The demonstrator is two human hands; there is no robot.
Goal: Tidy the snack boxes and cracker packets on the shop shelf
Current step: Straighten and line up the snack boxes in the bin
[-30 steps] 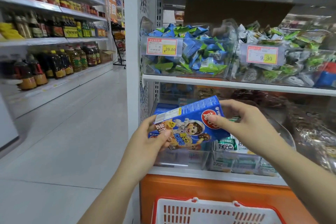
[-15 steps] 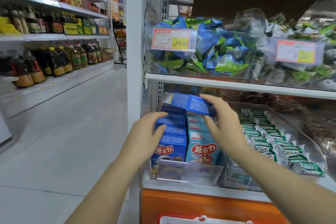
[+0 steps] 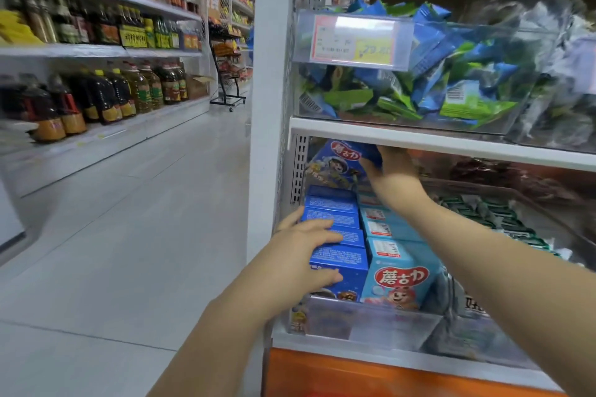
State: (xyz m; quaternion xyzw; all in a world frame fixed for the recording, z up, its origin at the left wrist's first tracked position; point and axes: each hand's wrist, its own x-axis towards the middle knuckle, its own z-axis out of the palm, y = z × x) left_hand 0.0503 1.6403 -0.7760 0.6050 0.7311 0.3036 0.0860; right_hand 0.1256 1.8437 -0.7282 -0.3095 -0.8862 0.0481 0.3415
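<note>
Blue box (image 3: 338,164) gripped by right hand (image 3: 392,167) under shelf (image 3: 419,140); left hand (image 3: 300,255) flat on boxes (image 3: 332,203).

Bright, even shop light. White glare washes out the price label (image 3: 353,42), its figures perhaps unreadable. Left of the label, bottles (image 3: 106,97) smear with motion blur; edges bow outward.

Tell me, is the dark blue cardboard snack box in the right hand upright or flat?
Upright: the dark blue cardboard snack box shows its printed front, logo uppermost, right hand gripping it.
</note>
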